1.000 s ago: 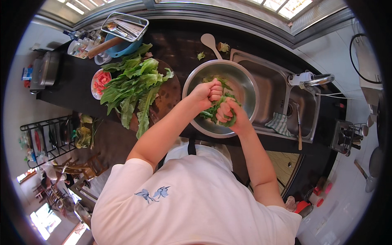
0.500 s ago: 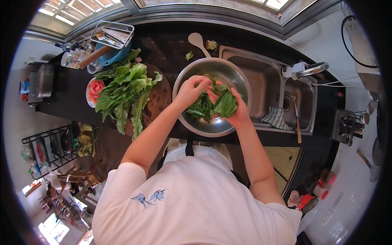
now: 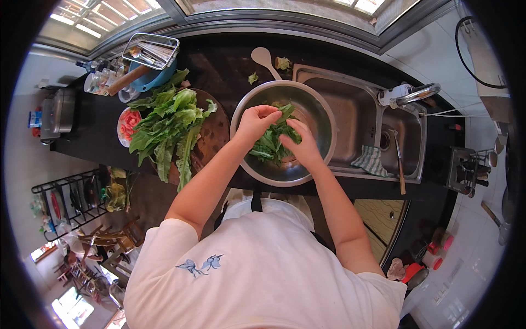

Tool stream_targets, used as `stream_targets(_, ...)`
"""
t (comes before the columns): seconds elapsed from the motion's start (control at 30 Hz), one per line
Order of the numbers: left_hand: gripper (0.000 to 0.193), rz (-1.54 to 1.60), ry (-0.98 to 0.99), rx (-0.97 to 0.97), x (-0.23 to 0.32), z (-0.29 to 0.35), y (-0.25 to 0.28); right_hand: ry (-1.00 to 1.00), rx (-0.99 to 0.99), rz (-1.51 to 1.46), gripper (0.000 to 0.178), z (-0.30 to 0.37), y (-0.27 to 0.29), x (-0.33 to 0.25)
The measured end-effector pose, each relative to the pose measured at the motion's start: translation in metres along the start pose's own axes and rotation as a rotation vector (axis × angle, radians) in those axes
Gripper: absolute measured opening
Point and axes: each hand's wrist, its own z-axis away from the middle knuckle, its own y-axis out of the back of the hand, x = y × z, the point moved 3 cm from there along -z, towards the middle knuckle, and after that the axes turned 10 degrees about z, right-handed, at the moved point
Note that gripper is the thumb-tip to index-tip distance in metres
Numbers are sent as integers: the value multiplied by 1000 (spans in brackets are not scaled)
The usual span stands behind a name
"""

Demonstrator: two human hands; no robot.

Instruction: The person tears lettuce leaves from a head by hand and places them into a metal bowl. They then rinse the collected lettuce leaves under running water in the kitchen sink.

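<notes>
Greens [image 3: 268,148]: loose pile in the metal bowl [image 3: 322,120], just below and between both hands. Left hand [image 3: 256,126] has thumb and fingertips together, looks to be pinching a leaf piece [image 3: 286,112] above the pile. Right hand [image 3: 302,143] is over the bowl, fingers spread and curved, thumb apart; can't tell if it touches the pile underneath.

Progress: bowl part-filled, my read. Pieces below the hands look short and rough-edged, so that portion reads as broken up, bar the piece at the left fingertips. Bare metal shows just beside the right hand.

Left over: long leaves [image 3: 170,118], big heap, well left of the left hand, partly on the round board [image 3: 213,131] and hanging past its near edge. They look whole; neither hand on them. Judging by heap vs pile, more is left than done.

Red pieces [image 3: 129,126] on a small plate, farther left past the heap, look already cut. Two scraps [image 3: 283,63] ahead of the hands, near the white spoon [image 3: 262,56]. Sink [image 3: 350,104] right of the right hand, with striped cloth [image 3: 371,160] and knife [image 3: 400,164], both clear of the hands.
</notes>
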Motion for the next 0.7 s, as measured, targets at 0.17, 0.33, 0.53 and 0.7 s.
stream_targets(0.17, 26, -112, -69, -136, -7, -1, -13, -257, 155, -573, 26, -12, 13, -3)
stream_targets(0.33, 34, -152, -144, -193, -18, 5, -24, -277, 303, -408, 18, -19, 43, 14)
stream_targets(0.53, 28, -555, -390, 26, -1, 39, 44, -56, 517, 180, 21, -46, 127, 106)
stream_targets(0.7, 28, -894, -719, 506, 10, 68, 161, -346, 449, 537, 20, -57, 135, 102)
